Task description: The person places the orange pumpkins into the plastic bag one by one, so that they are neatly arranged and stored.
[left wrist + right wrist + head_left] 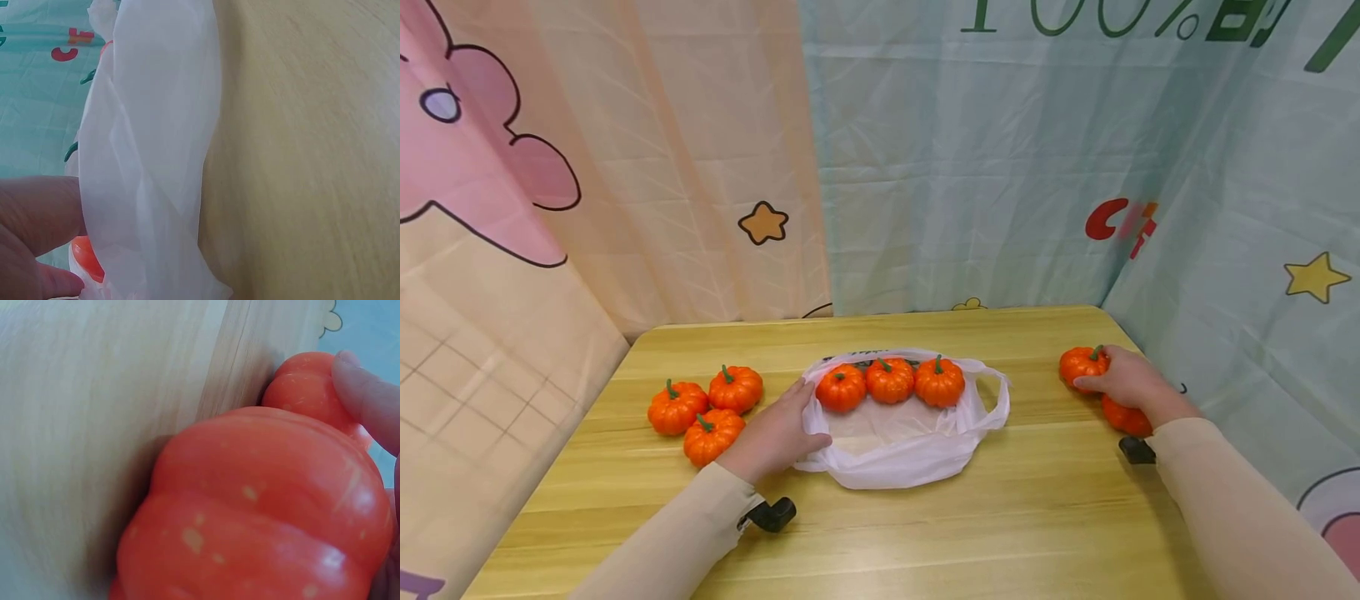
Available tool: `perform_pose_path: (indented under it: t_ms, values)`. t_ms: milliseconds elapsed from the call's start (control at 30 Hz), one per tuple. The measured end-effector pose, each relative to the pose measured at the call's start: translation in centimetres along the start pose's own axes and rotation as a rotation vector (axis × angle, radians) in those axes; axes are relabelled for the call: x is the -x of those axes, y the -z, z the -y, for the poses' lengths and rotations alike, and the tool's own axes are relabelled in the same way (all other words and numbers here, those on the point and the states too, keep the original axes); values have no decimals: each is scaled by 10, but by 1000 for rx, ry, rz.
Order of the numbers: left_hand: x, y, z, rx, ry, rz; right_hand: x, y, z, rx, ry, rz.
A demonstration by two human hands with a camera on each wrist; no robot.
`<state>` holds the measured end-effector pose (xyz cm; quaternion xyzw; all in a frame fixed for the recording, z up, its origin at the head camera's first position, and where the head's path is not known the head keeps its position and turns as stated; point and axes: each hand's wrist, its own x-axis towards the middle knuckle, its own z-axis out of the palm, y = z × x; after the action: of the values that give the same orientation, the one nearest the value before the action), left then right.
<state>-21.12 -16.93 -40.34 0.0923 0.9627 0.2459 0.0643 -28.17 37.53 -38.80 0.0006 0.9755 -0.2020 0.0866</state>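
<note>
Bag, white: lying on the middle of the table, mouth gaping upward, holding three bagged pumpkins in a row along its far side. Left hand: touching the bag's left rim, thumb and fingers standing apart. Right hand: gripping the held pumpkin near the table's right edge, thumb pressing its side. Neighbouring pumpkin: sitting on the nearer side, close under the hand. Left-side trio: clustering beside the left hand, outside the bag.

Hazards, as judged: the held pumpkin's slick skin is probably offering little purchase, so a loose grasp could be inviting a slip and a roll. The neighbouring pumpkin is lying where a careless sweep of the wrist could be knocking it edgeward. The bag's soft wall is sagging at the near side; without the left hand, the mouth could be folding inward.

Materials: pumpkins showing glossy orange, deeply lobed, squat rounds, pale flecks marking the one nearest the right wrist camera; green stems rising stubby. Bag wrinkling, thin plastic, a looped handle spreading rightward. Table displaying streaked yellowish wood grain.
</note>
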Motion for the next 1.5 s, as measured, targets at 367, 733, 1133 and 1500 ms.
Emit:
perform_pose_path:
  t_ms: [367,733,1133,1500]
  values:
    - [-1,0,0,-7,-1,-2,1,0,1,-8,-9,6]
    - [0,0,0,-5,2,-2,1,0,1,-9,-14,2]
    - [0,1,-1,-12,8,2,1,-1,1,2,-18,9]
    - [1,2,1,9,7,1,0,5,6,-29,9,-57]
